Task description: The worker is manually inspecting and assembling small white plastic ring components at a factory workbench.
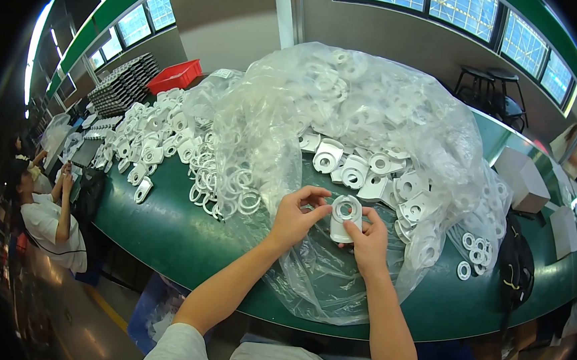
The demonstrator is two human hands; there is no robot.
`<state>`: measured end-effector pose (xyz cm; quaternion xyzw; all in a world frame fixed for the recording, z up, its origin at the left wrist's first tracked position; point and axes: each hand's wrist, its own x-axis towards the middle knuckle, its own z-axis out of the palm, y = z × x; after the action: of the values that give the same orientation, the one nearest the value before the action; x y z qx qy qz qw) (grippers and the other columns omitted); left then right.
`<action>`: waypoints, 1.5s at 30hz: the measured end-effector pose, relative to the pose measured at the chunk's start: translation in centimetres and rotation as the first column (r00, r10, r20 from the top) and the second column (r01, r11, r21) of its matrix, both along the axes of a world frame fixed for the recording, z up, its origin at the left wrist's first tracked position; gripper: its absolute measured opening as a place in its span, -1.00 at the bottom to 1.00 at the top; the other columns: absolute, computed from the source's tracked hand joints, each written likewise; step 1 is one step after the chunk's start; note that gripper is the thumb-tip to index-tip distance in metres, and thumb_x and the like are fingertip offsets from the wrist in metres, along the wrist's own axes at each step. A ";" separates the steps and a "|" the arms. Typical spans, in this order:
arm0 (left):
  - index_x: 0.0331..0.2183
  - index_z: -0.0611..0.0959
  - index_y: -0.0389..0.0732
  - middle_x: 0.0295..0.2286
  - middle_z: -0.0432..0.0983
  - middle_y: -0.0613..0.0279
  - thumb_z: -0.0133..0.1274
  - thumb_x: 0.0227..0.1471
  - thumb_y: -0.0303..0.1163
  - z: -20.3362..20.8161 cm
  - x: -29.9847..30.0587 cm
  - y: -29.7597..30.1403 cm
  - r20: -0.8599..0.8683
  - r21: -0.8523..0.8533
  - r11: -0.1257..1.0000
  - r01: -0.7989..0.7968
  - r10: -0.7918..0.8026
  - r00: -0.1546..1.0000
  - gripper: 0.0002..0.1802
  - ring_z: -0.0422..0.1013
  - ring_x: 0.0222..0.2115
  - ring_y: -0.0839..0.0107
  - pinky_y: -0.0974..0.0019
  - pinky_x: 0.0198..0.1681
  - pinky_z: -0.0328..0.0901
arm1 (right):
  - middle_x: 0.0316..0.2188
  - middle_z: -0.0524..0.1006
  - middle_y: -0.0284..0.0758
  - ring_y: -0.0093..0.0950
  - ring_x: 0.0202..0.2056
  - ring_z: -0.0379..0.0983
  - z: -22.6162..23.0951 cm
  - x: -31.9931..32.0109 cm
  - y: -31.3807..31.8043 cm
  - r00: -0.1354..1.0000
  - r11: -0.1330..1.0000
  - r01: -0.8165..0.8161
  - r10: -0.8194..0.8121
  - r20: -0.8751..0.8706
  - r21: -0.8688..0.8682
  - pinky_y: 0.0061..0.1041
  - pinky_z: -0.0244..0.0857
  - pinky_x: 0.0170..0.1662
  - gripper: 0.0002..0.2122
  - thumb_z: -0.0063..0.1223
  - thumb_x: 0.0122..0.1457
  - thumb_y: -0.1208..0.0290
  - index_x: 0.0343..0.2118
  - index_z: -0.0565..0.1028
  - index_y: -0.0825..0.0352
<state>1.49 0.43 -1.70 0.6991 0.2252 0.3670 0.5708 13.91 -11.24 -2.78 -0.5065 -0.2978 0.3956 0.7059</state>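
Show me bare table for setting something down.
Green tabletop at left-front, between loose white parts and near edge; at right-front, between the clear bag and black item. Crowded: the middle, under heaped parts.

1. No words, numbers or signs can be read on the white ring-ended part (338, 231) at the fingers (370, 220).
2. Nothing legible on the clear plastic bag (260, 111) beyond them.
3. The pale boxes (522, 180) to their right show no readable print.
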 end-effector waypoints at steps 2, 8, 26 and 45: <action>-0.24 0.59 -0.29 -0.43 0.50 0.34 0.11 -0.05 -0.50 0.4 -0.1 -0.2 -0.003 -0.075 0.997 0.030 -0.031 1.000 -0.76 0.33 -0.51 0.66 0.57 -0.45 0.24 | -0.45 0.56 -0.22 -0.51 -0.51 0.51 0.0 0.0 -0.1 1.000 1.000 -0.003 0.003 0.025 -0.007 -0.61 0.36 -0.56 -0.78 0.01 0.09 0.61 -0.18 0.32 0.41; -0.25 0.60 -0.34 -0.49 0.53 0.29 0.08 0.01 -0.47 0.6 -0.2 -0.1 -0.019 -0.166 0.978 0.124 -0.129 0.991 -0.77 0.32 -0.59 0.63 0.55 -0.53 0.22 | -0.46 0.55 -0.22 -0.53 -0.53 0.49 0.0 -0.2 -0.2 0.998 1.000 -0.009 0.010 0.064 -0.014 -0.61 0.34 -0.58 -0.78 0.01 0.08 0.62 -0.19 0.32 0.42; -0.32 0.60 -0.41 -0.52 0.54 0.19 0.04 0.02 -0.53 0.1 -0.1 -0.2 0.011 -0.176 0.978 0.112 -0.112 0.994 -0.83 0.44 -0.56 0.54 0.50 -0.47 0.35 | -0.37 0.48 -0.23 -0.51 -0.48 0.45 0.0 -0.8 0.0 0.997 0.997 -0.062 0.060 0.052 0.039 -0.57 0.40 -0.56 -0.78 -0.11 0.16 0.57 -0.12 0.28 0.38; -0.34 0.61 -0.41 -0.51 0.55 0.19 0.05 0.03 -0.49 0.1 -0.1 -0.4 -0.013 -0.180 0.982 0.054 -0.057 0.998 -0.83 0.44 -0.54 0.55 0.50 -0.45 0.36 | -0.37 0.48 -0.27 -0.54 -0.48 0.44 0.1 -1.0 0.1 0.998 0.999 -0.034 0.032 0.062 0.037 -0.58 0.38 -0.57 -0.78 -0.09 0.15 0.58 -0.13 0.30 0.41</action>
<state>1.44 0.02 -1.55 0.6541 0.2432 0.3227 0.6394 12.91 -11.12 -2.71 -0.5001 -0.3352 0.3857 0.6991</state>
